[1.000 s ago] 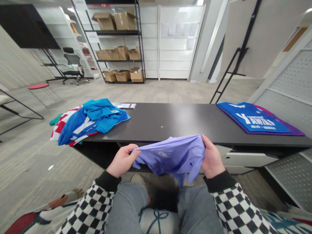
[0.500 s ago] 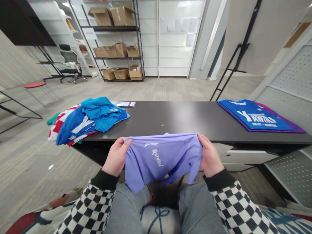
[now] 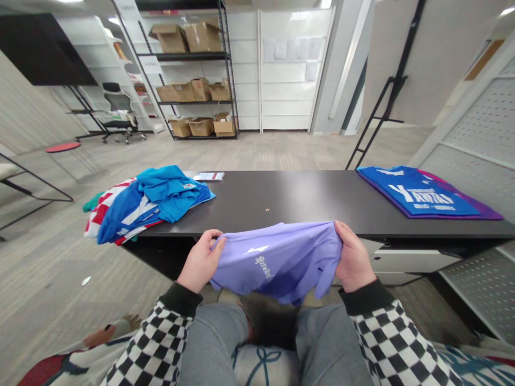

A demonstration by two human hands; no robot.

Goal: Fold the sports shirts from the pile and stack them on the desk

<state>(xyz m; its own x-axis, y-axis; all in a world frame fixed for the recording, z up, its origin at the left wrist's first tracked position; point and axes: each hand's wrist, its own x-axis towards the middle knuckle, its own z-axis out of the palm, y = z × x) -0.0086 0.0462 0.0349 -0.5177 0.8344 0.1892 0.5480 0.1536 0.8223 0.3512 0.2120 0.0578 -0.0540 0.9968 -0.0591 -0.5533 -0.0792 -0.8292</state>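
Note:
A lavender T-shirt (image 3: 277, 257) with white lettering is stretched between my two hands, above my lap and just in front of the table edge. My left hand (image 3: 202, 261) pinches its upper left corner between thumb and fingers. On the other side, my right hand (image 3: 354, 258) grips the upper right corner, its fingers partly hidden behind the cloth. The lower part of the shirt hangs loose in folds.
On the dark table (image 3: 289, 195), a heap of crumpled shirts (image 3: 148, 206) lies left and a flat stack of folded shirts (image 3: 426, 193) lies right. A phone-like flat object (image 3: 209, 176) is near the heap. Shelving with cardboard boxes (image 3: 201, 127) stands behind.
Both hands have shifted slightly right with the lavender shirt, and its lower edge has swung up and away from me. The view has tilted up a little.

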